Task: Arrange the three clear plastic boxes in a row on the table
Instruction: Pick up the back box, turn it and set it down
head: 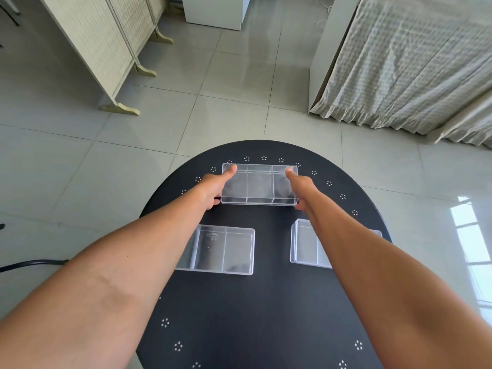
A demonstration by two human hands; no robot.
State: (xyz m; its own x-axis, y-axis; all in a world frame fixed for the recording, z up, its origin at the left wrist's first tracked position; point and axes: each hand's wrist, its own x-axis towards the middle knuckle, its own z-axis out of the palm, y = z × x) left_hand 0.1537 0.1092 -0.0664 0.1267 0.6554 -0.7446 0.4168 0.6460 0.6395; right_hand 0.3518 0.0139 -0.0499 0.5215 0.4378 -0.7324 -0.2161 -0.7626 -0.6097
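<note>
Three clear plastic boxes with inner dividers lie on a round black table [266, 310]. The far box [259, 183] sits near the table's far edge. My left hand [213, 186] grips its left end, thumb on the rim. My right hand [300, 186] grips its right end the same way. A second box [226, 250] rests at the near left, partly under my left forearm. The third box [306, 245] rests at the near right, largely hidden by my right forearm.
The table carries small white dot patterns around its rim. Beyond it is a tiled floor with a folding screen [106, 49] at the left, a white cabinet [215, 9] at the back and a cloth-covered bed [412, 62] at the right. A black cable [32, 263] lies on the floor at left.
</note>
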